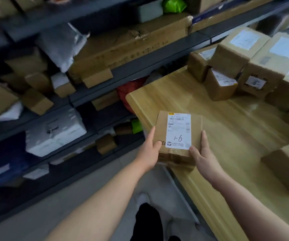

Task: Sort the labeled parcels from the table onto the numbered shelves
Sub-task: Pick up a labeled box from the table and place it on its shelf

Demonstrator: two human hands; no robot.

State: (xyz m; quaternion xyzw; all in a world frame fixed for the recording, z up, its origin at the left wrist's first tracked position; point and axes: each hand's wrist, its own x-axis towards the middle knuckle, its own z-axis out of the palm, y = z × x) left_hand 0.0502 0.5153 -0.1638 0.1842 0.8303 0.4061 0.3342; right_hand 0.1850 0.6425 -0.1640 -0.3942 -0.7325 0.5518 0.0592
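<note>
A small brown cardboard parcel with a white shipping label marked "1-6" is held over the near left corner of the wooden table. My left hand grips its left side, thumb on top. My right hand grips its right side, thumb on the label's lower corner. Dark metal shelves packed with boxes and white bags rise to the left. A pile of labeled cardboard parcels sits at the table's far right.
Another brown box sits at the table's right edge. A large flat carton lies on an upper shelf. A white foam box fills a lower shelf. Grey floor lies between shelves and table, with my legs below.
</note>
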